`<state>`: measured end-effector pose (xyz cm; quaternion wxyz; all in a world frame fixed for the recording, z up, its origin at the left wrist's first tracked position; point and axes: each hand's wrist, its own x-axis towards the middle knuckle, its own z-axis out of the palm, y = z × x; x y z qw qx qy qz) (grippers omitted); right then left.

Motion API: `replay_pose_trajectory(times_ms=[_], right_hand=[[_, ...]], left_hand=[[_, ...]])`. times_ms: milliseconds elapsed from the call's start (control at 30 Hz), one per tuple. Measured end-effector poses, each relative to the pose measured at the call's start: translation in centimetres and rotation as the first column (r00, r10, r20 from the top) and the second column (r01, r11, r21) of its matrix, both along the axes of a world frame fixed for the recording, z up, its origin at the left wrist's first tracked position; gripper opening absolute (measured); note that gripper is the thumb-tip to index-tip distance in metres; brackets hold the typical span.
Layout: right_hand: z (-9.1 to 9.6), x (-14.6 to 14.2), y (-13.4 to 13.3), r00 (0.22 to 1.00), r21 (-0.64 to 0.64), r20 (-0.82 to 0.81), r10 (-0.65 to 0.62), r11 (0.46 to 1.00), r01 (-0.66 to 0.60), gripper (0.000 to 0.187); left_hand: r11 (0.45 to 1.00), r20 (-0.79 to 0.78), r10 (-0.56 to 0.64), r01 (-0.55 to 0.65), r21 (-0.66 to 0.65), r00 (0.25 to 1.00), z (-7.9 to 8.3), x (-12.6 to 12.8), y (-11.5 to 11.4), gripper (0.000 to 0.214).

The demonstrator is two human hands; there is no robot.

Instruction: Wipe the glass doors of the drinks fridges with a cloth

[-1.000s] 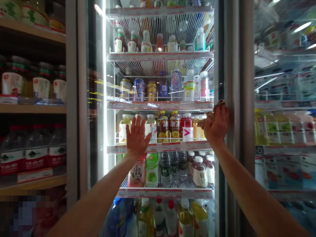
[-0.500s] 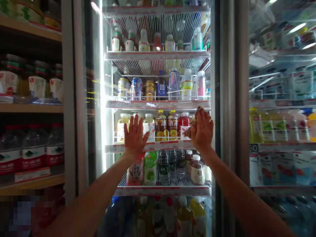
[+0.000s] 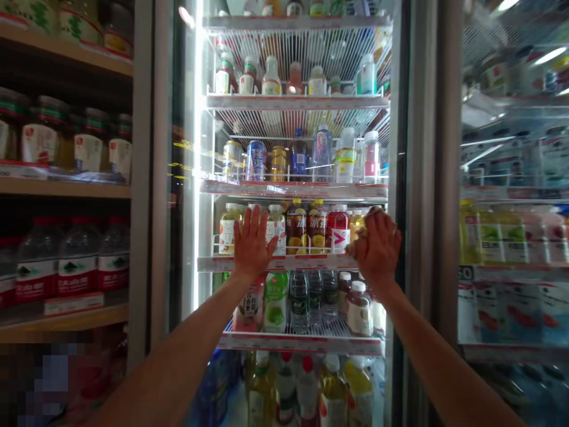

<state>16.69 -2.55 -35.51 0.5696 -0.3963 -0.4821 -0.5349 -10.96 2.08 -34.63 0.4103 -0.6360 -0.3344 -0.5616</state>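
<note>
I stand before a lit drinks fridge with a glass door (image 3: 311, 148). My left hand (image 3: 253, 244) lies flat on the glass with fingers spread, in front of pale bottles on the third shelf. My right hand (image 3: 377, 249) presses a crumpled tan cloth (image 3: 358, 233) against the glass near the door's right side, fingers curled over it. Behind the glass between the hands stand dark tea bottles (image 3: 306, 228) and a red bottle (image 3: 338, 232).
The grey door frame (image 3: 418, 178) runs down just right of my right hand. A second fridge (image 3: 511, 237) with drinks stands further right. Wooden shelves on the left hold jars (image 3: 86, 148) and large water bottles (image 3: 77, 261).
My right hand with the cloth left the door frame, slid left across the glass, then came slightly down and back right. My left hand has stayed flat on the glass.
</note>
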Motion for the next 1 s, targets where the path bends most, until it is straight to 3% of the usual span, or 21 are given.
replay_pose_trajectory(times_ms=[100, 267, 367, 533, 633, 733, 833, 1000], right_hand=[[0.1, -0.7, 0.3, 0.997, 0.050, -0.062, 0.045, 0.998, -0.041, 0.051], [-3.2, -7.6, 0.3, 0.940, -0.159, 0.317, 0.125, 0.984, -0.077, 0.051], [-4.5, -6.3, -0.1, 0.922, -0.206, 0.367, 0.126, 0.977, -0.052, 0.054], [-3.5, 0.3, -0.6, 0.998, -0.032, 0.008, 0.057, 0.998, -0.057, 0.055], [-3.4, -1.6, -0.5, 0.995, -0.023, 0.015, 0.099, 0.995, -0.098, 0.055], [-4.9, -6.1, -0.4, 0.958, -0.149, 0.255, 0.131, 0.984, -0.095, 0.055], [-6.6, -7.2, -0.5, 0.920, -0.240, 0.370, 0.129, 0.970, -0.039, 0.053], [-7.2, -0.4, -1.0, 0.994, -0.088, 0.112, 0.011, 0.996, -0.001, 0.055]], left_hand=[[1.000, 0.000, 0.011, -0.011, 0.000, 1.000, 0.0, 0.1, 0.0, 0.061], [1.000, -0.011, 0.017, -0.016, 0.018, 1.000, 0.1, -0.1, -0.1, 0.060], [1.000, -0.011, 0.013, -0.013, 0.015, 1.000, 0.1, -0.2, -0.1, 0.060], [1.000, 0.000, 0.014, -0.014, 0.011, 1.000, 0.0, 0.0, 0.0, 0.061], [1.000, 0.004, 0.004, -0.005, 0.014, 1.000, 0.1, 0.1, 0.1, 0.062], [1.000, 0.006, -0.016, 0.016, 0.013, 1.000, 0.0, 0.1, 0.1, 0.061], [1.000, -0.009, 0.008, -0.008, 0.015, 1.000, -1.2, -0.1, -0.4, 0.058], [0.999, -0.145, 0.052, -0.051, 0.007, 0.988, -5.9, -0.5, -1.4, 0.058]])
